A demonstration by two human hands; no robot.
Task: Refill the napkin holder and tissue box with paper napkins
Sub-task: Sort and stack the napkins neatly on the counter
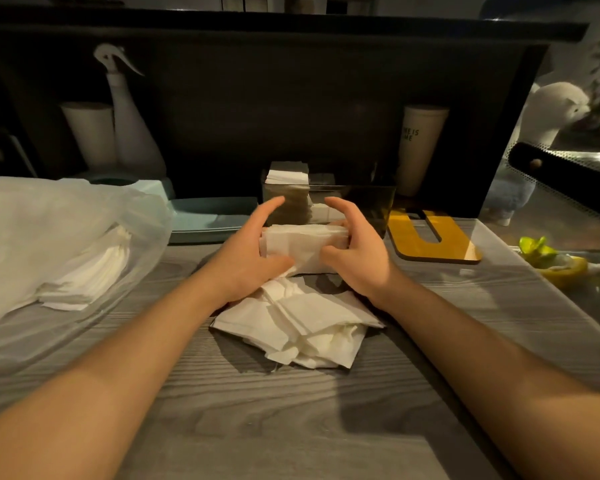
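Napkin stack (305, 245) lengthwise left-right between hands

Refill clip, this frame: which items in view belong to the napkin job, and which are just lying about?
Job:
- left hand and right hand gripping a folded white napkin stack
- clear smoky napkin holder, partly filled
- loose white napkins on the counter
- clear plastic bag of napkins

Lying about:
- white spray bottle
- beige tumbler
- yellow letter-shaped board
- lemon pieces
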